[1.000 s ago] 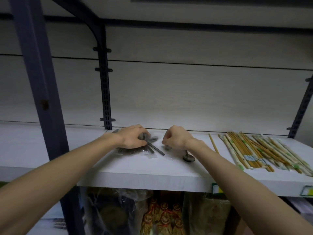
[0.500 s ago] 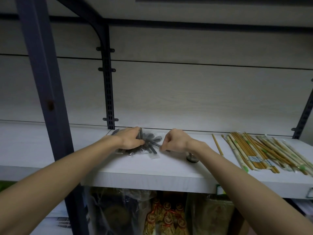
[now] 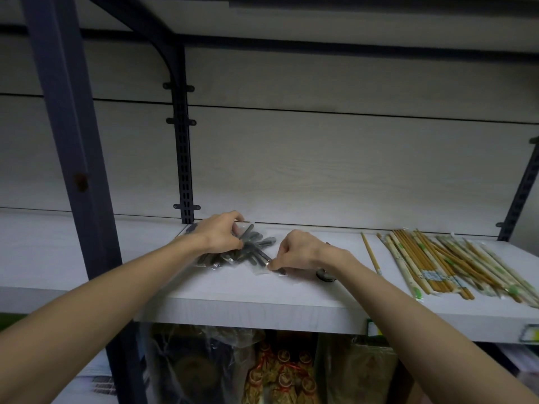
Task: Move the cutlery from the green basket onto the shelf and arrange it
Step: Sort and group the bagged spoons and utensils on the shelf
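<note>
Since a second ago the right hand [image 3: 300, 249] has slid in toward the heap of dark cutlery in clear wrappers [image 3: 248, 252], and the small dark round piece [image 3: 325, 274] it covered then now peeks out behind its wrist. From the head view, that hand has its fingers pinched together on the near end of one wrapped dark handle, right at the pile's near right edge. The left hand [image 3: 221, 237] lies over the far left part of the same pile, fingers curled shut on several wrapped pieces; how many it holds cannot be told. The pile rests on the pale shelf board [image 3: 204, 295], between the two hands and just in front of the slotted dark upright [image 3: 183, 158]. To the right of the right hand lies one loose wooden chopstick [image 3: 370, 252], and beyond it a spread of wrapped bamboo chopsticks [image 3: 455, 266], too many and too overlapped to count. Both forearms cross the shelf's front edge, and the right one hides part of the board. A thick dark post [image 3: 73, 158] stands left of the left arm. Behind is a pale wood-grain back panel; below, bagged goods [image 3: 280, 374] sit in shadow.
</note>
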